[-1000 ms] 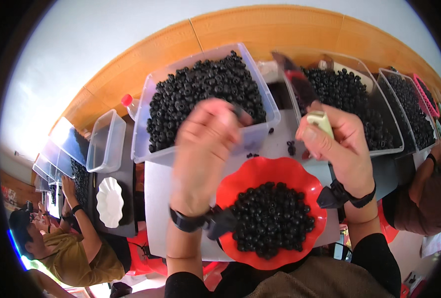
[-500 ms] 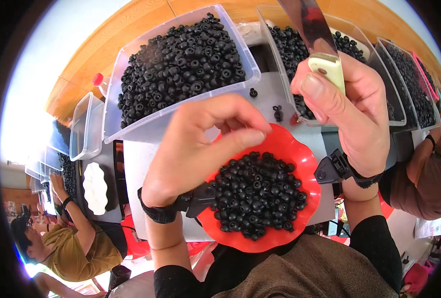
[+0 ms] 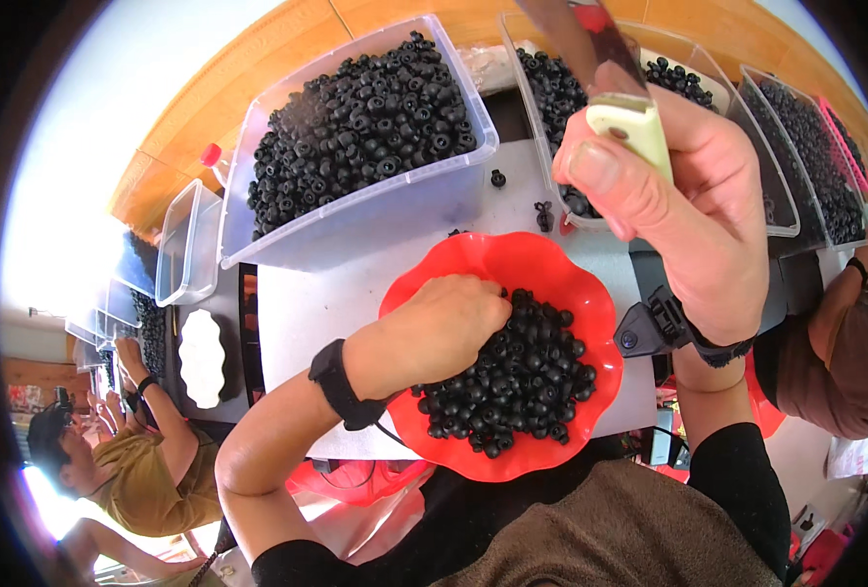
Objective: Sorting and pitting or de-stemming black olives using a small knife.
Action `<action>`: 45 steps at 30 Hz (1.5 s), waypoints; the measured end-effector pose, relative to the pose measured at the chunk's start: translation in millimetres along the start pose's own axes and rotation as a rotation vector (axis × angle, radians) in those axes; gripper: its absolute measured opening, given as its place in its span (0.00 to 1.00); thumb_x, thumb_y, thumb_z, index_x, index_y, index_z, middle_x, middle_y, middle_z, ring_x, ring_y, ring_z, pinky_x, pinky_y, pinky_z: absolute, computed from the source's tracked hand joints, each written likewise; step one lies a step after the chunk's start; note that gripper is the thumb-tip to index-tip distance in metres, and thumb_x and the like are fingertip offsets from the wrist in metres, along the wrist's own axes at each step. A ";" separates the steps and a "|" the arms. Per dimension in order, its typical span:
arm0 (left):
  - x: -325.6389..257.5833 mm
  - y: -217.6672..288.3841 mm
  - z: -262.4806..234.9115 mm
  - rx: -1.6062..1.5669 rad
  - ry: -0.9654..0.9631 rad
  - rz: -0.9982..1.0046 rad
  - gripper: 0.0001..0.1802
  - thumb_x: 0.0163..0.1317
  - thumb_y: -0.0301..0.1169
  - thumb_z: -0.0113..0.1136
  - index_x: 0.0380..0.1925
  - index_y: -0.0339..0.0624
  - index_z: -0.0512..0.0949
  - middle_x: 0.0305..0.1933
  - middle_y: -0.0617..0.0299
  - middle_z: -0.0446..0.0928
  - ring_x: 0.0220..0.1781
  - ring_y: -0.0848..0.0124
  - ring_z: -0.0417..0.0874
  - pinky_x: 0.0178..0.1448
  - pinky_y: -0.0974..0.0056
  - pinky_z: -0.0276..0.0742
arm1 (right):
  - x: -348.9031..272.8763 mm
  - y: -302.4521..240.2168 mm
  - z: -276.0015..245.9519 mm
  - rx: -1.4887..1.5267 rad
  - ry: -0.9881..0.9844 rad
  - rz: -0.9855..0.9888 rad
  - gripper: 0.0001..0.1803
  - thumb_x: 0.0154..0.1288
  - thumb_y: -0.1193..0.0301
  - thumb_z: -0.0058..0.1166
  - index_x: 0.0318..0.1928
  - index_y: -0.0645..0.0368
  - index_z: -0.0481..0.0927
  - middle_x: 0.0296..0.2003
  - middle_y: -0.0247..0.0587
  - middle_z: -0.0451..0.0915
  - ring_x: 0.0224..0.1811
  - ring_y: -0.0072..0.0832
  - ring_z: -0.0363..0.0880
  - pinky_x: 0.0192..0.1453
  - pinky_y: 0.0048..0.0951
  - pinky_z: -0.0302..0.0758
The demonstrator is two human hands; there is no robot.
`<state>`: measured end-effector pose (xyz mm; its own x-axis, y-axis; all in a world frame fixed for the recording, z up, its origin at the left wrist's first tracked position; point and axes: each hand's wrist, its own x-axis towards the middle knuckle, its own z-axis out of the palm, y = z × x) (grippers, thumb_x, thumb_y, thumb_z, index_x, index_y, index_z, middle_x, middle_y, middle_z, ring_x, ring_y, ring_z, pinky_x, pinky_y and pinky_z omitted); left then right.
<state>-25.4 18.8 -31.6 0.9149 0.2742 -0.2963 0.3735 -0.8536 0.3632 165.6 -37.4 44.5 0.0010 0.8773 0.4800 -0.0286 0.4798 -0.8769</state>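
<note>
A red bowl (image 3: 605,357) with a wavy rim stands in front of me, holding a pile of small, round black pieces with holes (image 3: 512,382). My left hand (image 3: 444,328) reaches over its left side, back of the hand up, fingers curled down against the pile. Its fingertips are hidden, so what they hold does not show. Above the bowl's right edge, my right hand (image 3: 683,181) is closed round a knife (image 3: 632,127) with a pale green handle. The blade points up and away to the left.
Beyond the bowl stand a clear bin (image 3: 356,205) heaped with black pieces and another clear bin (image 3: 786,220) behind my right hand. Loose pieces (image 3: 544,215) lie on the table (image 3: 307,323). A white wavy dish (image 3: 202,360) is at left. Co-workers sit at both sides.
My left hand has come down from above the bowl into the pile, its fingers curling under. The knife in my right hand has shifted slightly left. The view has moved a little.
</note>
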 end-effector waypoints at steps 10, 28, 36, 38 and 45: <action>-11.5 -5.1 -44.3 -0.889 0.307 -0.151 0.07 0.60 0.26 0.53 0.36 0.35 0.77 0.38 0.56 0.79 0.35 0.67 0.79 0.42 0.65 0.75 | 13.0 -10.1 -6.7 -0.121 0.019 0.084 0.07 0.62 0.71 0.57 0.31 0.62 0.77 0.25 0.25 0.72 0.23 0.08 0.62 0.25 0.13 0.57; -11.7 -21.3 -65.6 -1.759 0.696 0.387 0.13 0.68 0.30 0.51 0.49 0.36 0.72 0.37 0.60 0.74 0.36 0.75 0.71 0.45 0.71 0.69 | 13.3 4.9 7.5 -0.319 0.093 0.031 0.09 0.60 0.71 0.62 0.34 0.65 0.79 0.18 0.32 0.73 0.21 0.12 0.65 0.23 0.18 0.62; -13.1 -28.4 -63.6 -1.835 0.707 0.296 0.18 0.63 0.28 0.56 0.53 0.37 0.69 0.43 0.54 0.75 0.41 0.69 0.76 0.47 0.66 0.72 | 17.8 10.9 6.0 -0.558 0.068 -0.123 0.12 0.57 0.69 0.64 0.34 0.66 0.79 0.20 0.43 0.76 0.18 0.26 0.73 0.23 0.24 0.67; -11.6 -29.6 -61.7 -1.808 0.718 0.302 0.16 0.65 0.29 0.55 0.51 0.37 0.71 0.42 0.56 0.75 0.39 0.71 0.75 0.48 0.67 0.73 | 16.7 12.4 6.6 -0.577 0.064 -0.149 0.12 0.56 0.69 0.65 0.33 0.65 0.79 0.21 0.43 0.75 0.18 0.30 0.72 0.23 0.26 0.67; -9.3 -32.8 -61.9 -1.755 0.693 0.353 0.10 0.65 0.31 0.55 0.42 0.39 0.73 0.37 0.59 0.74 0.37 0.75 0.73 0.42 0.71 0.69 | 12.8 15.1 12.4 -0.658 0.002 -0.255 0.14 0.54 0.64 0.66 0.31 0.61 0.79 0.22 0.40 0.75 0.21 0.33 0.76 0.22 0.29 0.69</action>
<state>-36.7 71.7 13.9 0.6993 0.6944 0.1697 -0.5073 0.3148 0.8022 152.8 -19.0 37.7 -0.0705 0.7359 0.6734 0.5832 0.5781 -0.5707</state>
